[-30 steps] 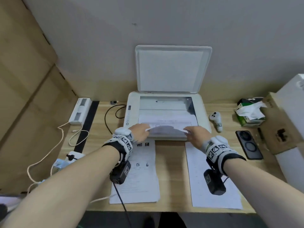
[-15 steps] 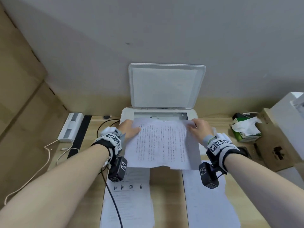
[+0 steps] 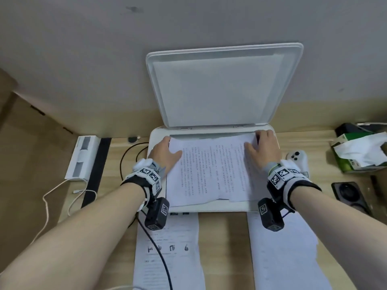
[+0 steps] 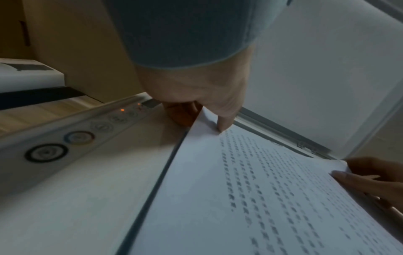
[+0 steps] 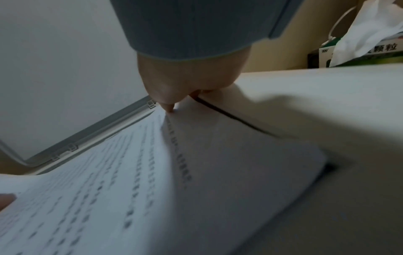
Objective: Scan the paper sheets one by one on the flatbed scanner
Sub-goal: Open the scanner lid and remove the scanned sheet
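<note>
The white flatbed scanner (image 3: 209, 208) stands at the back of the desk with its lid (image 3: 219, 86) raised. A printed sheet (image 3: 211, 170) stretches over the bed, text side up and slightly bowed. My left hand (image 3: 170, 146) pinches its far left corner, thumb (image 4: 224, 124) on top and fingers underneath. My right hand (image 3: 254, 141) pinches the far right corner in the same way, its thumb (image 5: 167, 105) pressing on the sheet (image 5: 152, 189). The sheet hides most of the glass.
Two paper stacks lie in front of the scanner, one left (image 3: 167, 248), one right (image 3: 282, 258). A power strip (image 3: 82, 158) and cables (image 3: 62, 191) are at the left. A white controller (image 3: 297, 159), a tissue box (image 3: 360, 151) and a phone (image 3: 349, 195) sit at the right.
A second ago both hands held the near edge of the sheet on the glass. They raised it and turned it text side up; it now hangs lower over the bed.
</note>
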A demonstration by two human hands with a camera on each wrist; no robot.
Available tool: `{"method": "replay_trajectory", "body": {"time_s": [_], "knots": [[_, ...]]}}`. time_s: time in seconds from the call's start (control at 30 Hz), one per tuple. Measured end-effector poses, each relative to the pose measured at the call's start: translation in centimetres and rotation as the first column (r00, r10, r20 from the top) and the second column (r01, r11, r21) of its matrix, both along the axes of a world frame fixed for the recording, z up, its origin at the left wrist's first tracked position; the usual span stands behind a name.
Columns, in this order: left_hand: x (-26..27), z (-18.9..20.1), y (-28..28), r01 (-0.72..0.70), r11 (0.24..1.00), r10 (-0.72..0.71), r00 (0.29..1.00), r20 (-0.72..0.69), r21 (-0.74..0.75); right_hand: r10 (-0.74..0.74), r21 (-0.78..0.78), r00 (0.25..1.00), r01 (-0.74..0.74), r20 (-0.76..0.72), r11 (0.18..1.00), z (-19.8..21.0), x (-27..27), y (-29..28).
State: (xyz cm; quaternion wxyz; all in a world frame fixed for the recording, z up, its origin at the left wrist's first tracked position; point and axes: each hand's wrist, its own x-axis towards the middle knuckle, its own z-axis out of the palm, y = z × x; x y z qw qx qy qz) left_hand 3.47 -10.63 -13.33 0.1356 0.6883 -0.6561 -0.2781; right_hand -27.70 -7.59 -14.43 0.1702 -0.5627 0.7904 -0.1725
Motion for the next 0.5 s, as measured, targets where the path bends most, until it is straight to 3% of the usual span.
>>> {"method": "replay_trajectory", "body": {"time_s": [0.17, 0.27, 0.37, 0.5], "knots": [[-0.3, 0.6, 0.9, -0.158, 0.987, 0.156, 0.981, -0.116, -0.005, -0.081, -0.098, 0.99, 0.093, 0.119, 0.991, 0.5, 1.4, 2.1], [-0.5, 1.3, 2.2, -0.141, 0.983, 0.139, 0.99, -0.023, -0.116, -0.009, -0.07, 0.999, 0.012, 0.049, 0.997, 1.7, 2.4, 4.3], [-0.8, 1.4, 4.4, 0.024, 0.984, -0.02, 0.999, 0.025, -0.176, 0.141, 0.023, 0.989, -0.14, -0.033, 0.99, 1.7, 3.4, 6.8], [-1.2, 0.1, 7.3, 0.387, 0.919, -0.394, 0.9, 0.186, 0.076, 0.3, 0.102, 0.95, -0.291, -0.089, 0.951, 1.6, 4.2, 9.6]]}}
